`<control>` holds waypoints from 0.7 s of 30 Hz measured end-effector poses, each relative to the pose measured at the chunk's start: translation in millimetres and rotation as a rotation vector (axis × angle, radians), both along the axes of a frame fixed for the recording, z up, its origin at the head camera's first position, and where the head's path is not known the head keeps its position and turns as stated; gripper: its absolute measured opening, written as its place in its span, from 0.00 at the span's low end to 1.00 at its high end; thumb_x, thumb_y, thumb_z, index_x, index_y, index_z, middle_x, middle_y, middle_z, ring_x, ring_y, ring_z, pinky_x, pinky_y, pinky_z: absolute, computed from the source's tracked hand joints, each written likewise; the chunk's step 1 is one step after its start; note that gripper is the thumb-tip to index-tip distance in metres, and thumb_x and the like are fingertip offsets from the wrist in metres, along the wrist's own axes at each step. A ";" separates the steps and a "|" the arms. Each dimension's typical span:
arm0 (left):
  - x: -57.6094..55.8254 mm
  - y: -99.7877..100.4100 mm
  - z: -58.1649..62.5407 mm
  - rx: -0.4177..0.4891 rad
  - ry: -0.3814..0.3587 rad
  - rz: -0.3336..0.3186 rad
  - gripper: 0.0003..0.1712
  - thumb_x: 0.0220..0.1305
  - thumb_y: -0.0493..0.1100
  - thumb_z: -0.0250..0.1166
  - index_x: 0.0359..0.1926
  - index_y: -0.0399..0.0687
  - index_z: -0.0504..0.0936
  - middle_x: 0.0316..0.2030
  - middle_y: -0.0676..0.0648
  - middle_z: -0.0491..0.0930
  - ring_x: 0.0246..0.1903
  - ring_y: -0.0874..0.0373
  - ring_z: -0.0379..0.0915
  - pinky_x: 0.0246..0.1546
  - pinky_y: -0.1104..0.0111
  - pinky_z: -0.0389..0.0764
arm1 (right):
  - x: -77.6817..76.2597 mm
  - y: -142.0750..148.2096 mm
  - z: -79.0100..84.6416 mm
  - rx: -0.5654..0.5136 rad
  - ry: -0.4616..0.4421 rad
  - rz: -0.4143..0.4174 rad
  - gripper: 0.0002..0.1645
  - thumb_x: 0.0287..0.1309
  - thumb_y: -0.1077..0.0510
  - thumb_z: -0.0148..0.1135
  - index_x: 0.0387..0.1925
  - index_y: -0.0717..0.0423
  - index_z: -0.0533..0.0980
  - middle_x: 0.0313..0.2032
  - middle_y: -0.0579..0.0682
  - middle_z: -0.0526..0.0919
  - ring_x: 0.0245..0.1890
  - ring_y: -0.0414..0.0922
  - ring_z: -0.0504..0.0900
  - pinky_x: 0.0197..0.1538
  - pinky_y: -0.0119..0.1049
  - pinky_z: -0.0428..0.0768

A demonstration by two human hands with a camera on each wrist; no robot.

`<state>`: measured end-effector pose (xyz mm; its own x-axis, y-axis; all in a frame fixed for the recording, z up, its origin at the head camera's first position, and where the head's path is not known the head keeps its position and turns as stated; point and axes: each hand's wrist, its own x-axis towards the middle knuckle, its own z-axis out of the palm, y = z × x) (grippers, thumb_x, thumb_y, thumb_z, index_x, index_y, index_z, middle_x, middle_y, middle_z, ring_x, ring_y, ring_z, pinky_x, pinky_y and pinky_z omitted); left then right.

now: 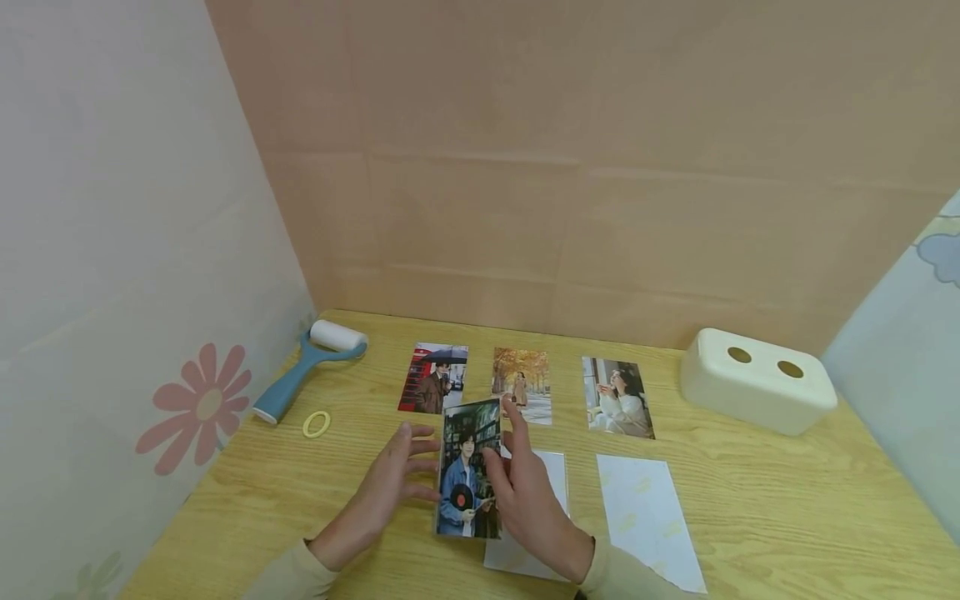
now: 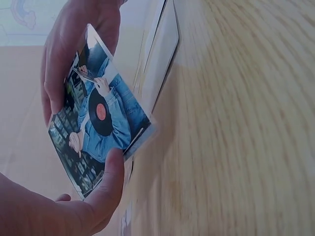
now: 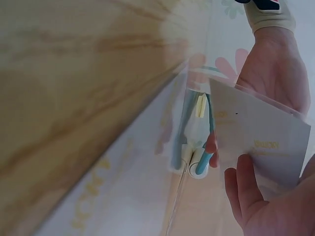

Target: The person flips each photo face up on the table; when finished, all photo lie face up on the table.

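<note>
My right hand point(image 1: 528, 496) holds a photo point(image 1: 468, 467) of a person with a black record, thumb on its front and fingers behind it. The photo is tilted up above the table, with a clear margin along its edges in the left wrist view. Its white back point(image 3: 268, 142), with faint gold lettering, shows in the right wrist view. My left hand point(image 1: 378, 487) is at the photo's left side, fingers extended and spread, one fingertip point(image 2: 115, 157) at its edge. Partly under the right hand lies a white sheet point(image 1: 557, 475); another white sheet point(image 1: 648, 517) with faint yellow print lies to its right.
Three photos lie in a row behind: one with an umbrella point(image 1: 435, 379), one with autumn trees point(image 1: 522, 383), one by a window point(image 1: 618, 396). A blue-handled white roller point(image 1: 303, 371) and yellow ring point(image 1: 317, 424) lie left. A cream box point(image 1: 757, 383) with two holes stands right.
</note>
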<state>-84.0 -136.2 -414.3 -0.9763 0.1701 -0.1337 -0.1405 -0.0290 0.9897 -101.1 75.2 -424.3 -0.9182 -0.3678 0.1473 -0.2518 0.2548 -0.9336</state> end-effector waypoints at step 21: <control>9.6 -14.2 13.0 -0.274 0.025 0.144 0.41 0.81 0.64 0.32 0.69 0.33 0.64 0.62 0.29 0.72 0.51 0.43 0.77 0.36 0.58 0.83 | -4.1 -4.3 13.7 0.250 0.009 -0.019 0.42 0.75 0.54 0.55 0.78 0.67 0.48 0.45 0.54 0.72 0.28 0.39 0.76 0.28 0.35 0.78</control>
